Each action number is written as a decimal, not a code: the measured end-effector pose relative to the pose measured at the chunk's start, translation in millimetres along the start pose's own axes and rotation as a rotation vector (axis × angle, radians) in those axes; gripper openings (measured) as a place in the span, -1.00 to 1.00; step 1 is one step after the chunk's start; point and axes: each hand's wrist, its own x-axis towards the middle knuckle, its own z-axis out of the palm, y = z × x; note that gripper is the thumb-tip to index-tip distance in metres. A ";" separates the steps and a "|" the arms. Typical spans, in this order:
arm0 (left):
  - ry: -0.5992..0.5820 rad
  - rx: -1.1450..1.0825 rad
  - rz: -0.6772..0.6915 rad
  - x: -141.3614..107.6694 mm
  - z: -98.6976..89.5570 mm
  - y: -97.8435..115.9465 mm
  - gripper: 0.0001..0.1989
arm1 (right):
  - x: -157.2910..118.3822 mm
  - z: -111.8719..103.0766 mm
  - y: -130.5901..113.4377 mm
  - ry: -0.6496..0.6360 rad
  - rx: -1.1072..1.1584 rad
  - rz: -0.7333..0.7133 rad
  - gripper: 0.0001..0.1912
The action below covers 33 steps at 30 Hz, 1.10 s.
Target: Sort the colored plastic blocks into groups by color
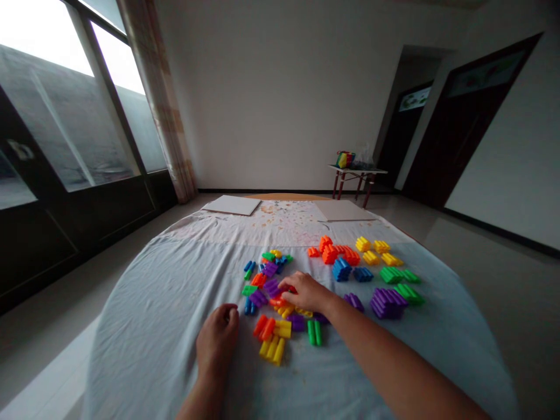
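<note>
**Close Quarters, Approached From Above**

The red block (289,289) lay partly hidden beneath the right hand's fingers (286,284), in a mixed heap of interlocking plastic blocks (266,297) near the middle of the table. The right hand (307,293) was curved downward over it, but the head view could not show whether it gripped the block. A purple block (272,287) lay just beside those fingers, with an orange-red block (278,302) just below them. In so tight a heap, coming down from above looked the sound approach, since fingertips placed on one block were less likely to disturb its neighbours.

The left hand (217,338) rested closed, knuckles up, on the pale blue cloth (144,326), near a yellow cluster (272,350); nothing showed in it. Farther right lay separate groups of orange blocks (330,252), yellow blocks (370,256), green blocks (391,274) and purple blocks (387,303). Two white boards (231,204) lay near the cloth's far edge, and a small side table (356,171) stood beyond, holding a bright bag (345,158).
</note>
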 end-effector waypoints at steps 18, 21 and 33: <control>-0.003 0.013 -0.008 0.4 -3.4 0.9 -0.64 | -31.0 14.6 -33.6 0.092 0.069 -0.126 -0.71; 0.013 0.001 0.008 -0.1 -3.7 1.6 -0.65 | -42.5 3.9 -23.7 0.208 0.186 0.074 -0.66; -0.021 -0.001 -0.028 1.7 -1.9 0.9 -0.65 | -56.2 -18.5 -7.7 0.169 -0.075 0.117 -0.70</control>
